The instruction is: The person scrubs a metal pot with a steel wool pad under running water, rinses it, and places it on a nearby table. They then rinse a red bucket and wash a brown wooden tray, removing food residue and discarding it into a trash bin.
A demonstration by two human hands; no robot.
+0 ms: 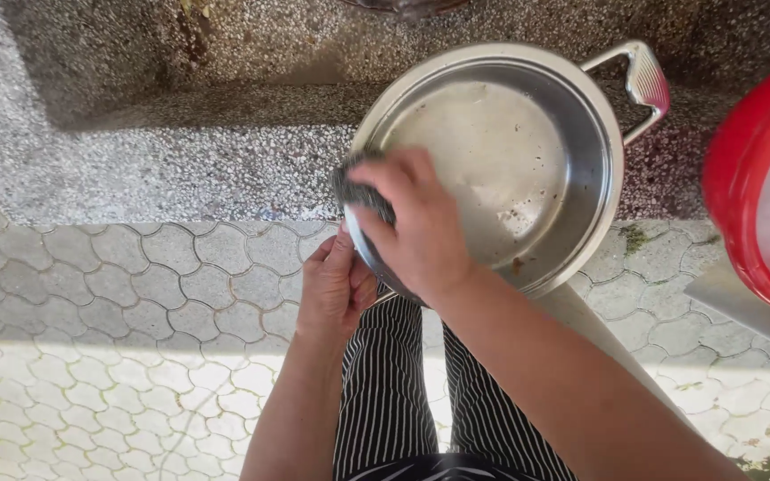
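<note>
Hard daylight bleaches the paving [91, 356] at lower left; deep shadow darkens the stone ledge [135, 53]; focus stays sharp.

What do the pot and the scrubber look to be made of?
Pot: looks like stainless steel, dull brushed sheen, bright rim and a metal loop handle. Scrubber under the right hand: dark grey tangled pad, probably steel wool; mostly covered, so unsure.

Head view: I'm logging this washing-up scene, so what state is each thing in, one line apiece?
Steel pot: tilted toward the camera, inside wet, with brown specks.
Pot handle: at the far right rim, free.
Scouring pad: pressed on the near rim under the right hand.
Right hand: closed over the pad.
Left hand: gripping the rim from below.
Red basin: at the right edge, partly out of view.
</note>
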